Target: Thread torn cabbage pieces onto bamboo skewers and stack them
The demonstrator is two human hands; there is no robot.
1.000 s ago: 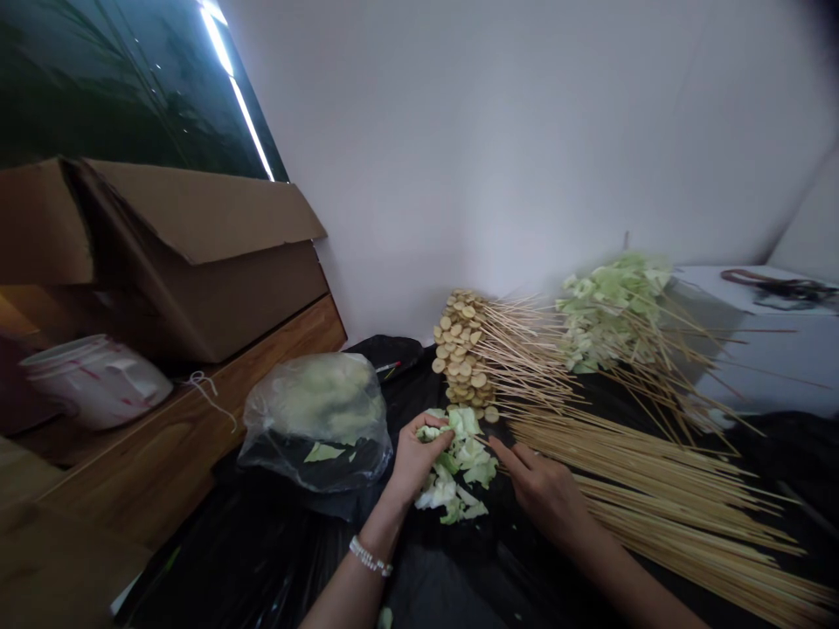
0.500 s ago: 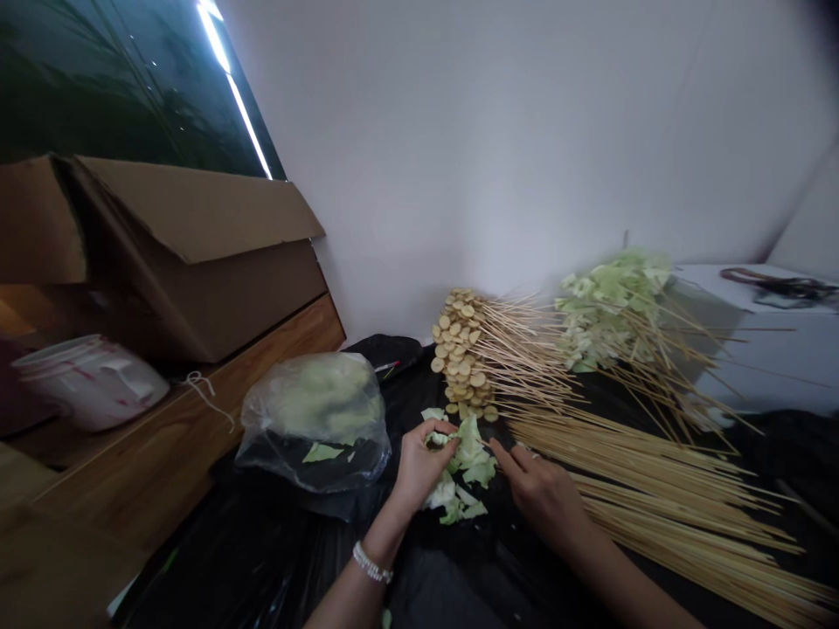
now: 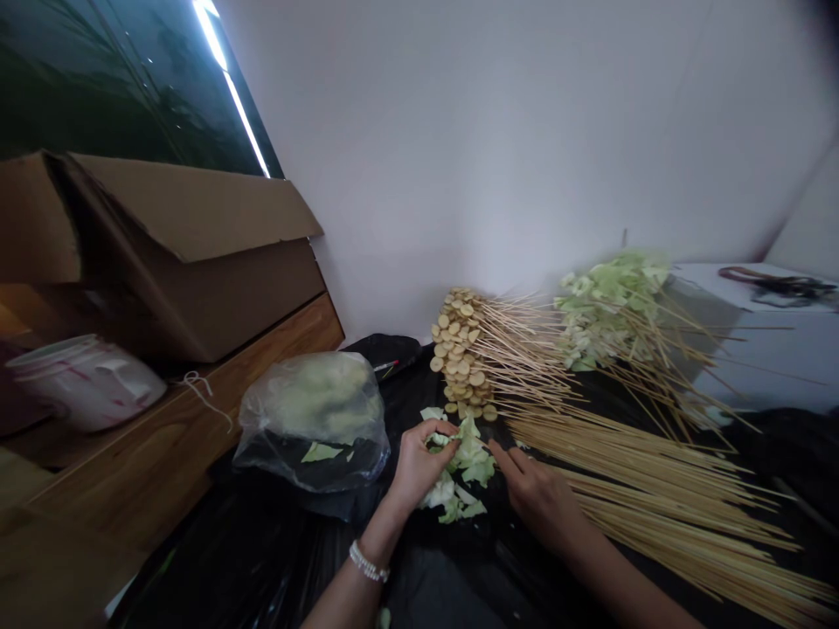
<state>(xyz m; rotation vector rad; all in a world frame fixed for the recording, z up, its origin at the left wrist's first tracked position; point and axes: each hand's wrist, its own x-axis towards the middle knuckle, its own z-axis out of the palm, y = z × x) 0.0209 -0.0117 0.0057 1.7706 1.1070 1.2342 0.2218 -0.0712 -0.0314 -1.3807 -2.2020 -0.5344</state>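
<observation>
My left hand (image 3: 416, 465) is shut on pale green cabbage pieces at its fingertips, just above a loose cabbage pile (image 3: 462, 476). My right hand (image 3: 537, 500) lies next to the pile, thumb and forefinger close together. Whether those fingers hold a thin skewer is too hard to see. Loose bamboo skewers (image 3: 662, 489) fan out to its right. Behind the hands stand skewers threaded with round tan slices (image 3: 462, 349), and further right lie skewers threaded with cabbage (image 3: 609, 301).
A clear plastic bag of cabbage (image 3: 315, 411) sits left of my hands on black plastic sheeting (image 3: 328, 559). Further left are a wooden ledge (image 3: 197, 428), a cardboard box (image 3: 190, 262) and a stained white bucket (image 3: 85, 384). A white wall (image 3: 511, 140) stands behind.
My left hand has shifted slightly right over the cabbage pile, and my right hand has stayed close to it. The whole view has tilted a little.
</observation>
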